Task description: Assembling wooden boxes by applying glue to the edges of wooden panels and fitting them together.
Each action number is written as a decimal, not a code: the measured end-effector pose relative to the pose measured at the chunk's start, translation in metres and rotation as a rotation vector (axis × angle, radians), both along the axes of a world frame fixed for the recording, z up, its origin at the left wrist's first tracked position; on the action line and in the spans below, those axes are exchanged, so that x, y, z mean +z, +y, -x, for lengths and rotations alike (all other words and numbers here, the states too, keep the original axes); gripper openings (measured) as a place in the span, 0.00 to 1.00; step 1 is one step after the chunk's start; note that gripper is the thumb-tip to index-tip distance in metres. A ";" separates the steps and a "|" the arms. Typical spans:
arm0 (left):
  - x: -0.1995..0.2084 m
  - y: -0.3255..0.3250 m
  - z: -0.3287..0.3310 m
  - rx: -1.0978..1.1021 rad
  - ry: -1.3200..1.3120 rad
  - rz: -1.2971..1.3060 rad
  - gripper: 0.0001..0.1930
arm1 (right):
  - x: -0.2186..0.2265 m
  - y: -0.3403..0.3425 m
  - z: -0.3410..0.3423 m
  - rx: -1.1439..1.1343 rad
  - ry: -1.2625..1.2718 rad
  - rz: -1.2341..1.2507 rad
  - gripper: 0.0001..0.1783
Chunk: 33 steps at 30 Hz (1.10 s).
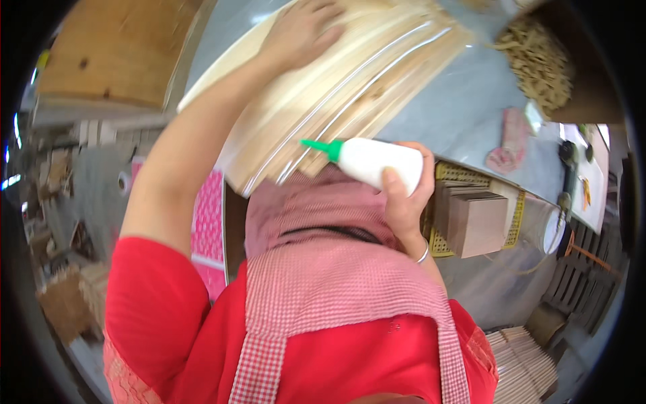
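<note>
My right hand point(410, 198) is wrapped round a white squeeze bottle point(377, 161) with a green nozzle, which points left over the near ends of pale wooden strips point(289, 101). Side by side, the strips lie slanting across the grey tabletop. Long shiny whitish lines, which look like glue, run along some of them, close to the bottle's tip. My left hand point(306, 34) rests on the strips farther back, fingers stretched out to the right. Whether the nozzle touches the wood I cannot tell.
A heap of small wooden pieces point(538, 64) and a rolled pink cloth point(509, 141) lie on the grey table point(437, 114) at right. Below its edge, a yellow crate point(441, 244) holds flat boards point(474, 222). A large wooden panel point(114, 54) stands at far left.
</note>
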State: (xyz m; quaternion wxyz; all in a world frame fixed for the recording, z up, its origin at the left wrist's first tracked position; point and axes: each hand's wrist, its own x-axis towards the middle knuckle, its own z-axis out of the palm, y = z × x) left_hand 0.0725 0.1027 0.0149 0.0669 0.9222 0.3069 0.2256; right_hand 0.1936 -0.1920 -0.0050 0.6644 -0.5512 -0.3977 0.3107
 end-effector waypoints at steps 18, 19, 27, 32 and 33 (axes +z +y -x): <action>0.017 -0.005 -0.009 0.011 0.059 0.059 0.22 | -0.018 0.139 -0.215 -0.760 0.112 0.030 0.23; 0.016 -0.005 -0.008 0.010 0.054 0.064 0.22 | -0.018 0.142 -0.216 -0.761 0.113 0.031 0.23; 0.011 -0.003 -0.003 -0.011 0.046 0.033 0.22 | -0.021 0.131 -0.210 -0.777 0.037 0.093 0.27; 0.005 0.001 0.000 -0.003 0.045 0.009 0.22 | -0.013 0.100 -0.173 -0.688 0.038 0.080 0.17; 0.002 0.005 -0.001 -0.016 0.022 -0.008 0.22 | -0.011 0.093 -0.163 -0.651 0.043 0.095 0.17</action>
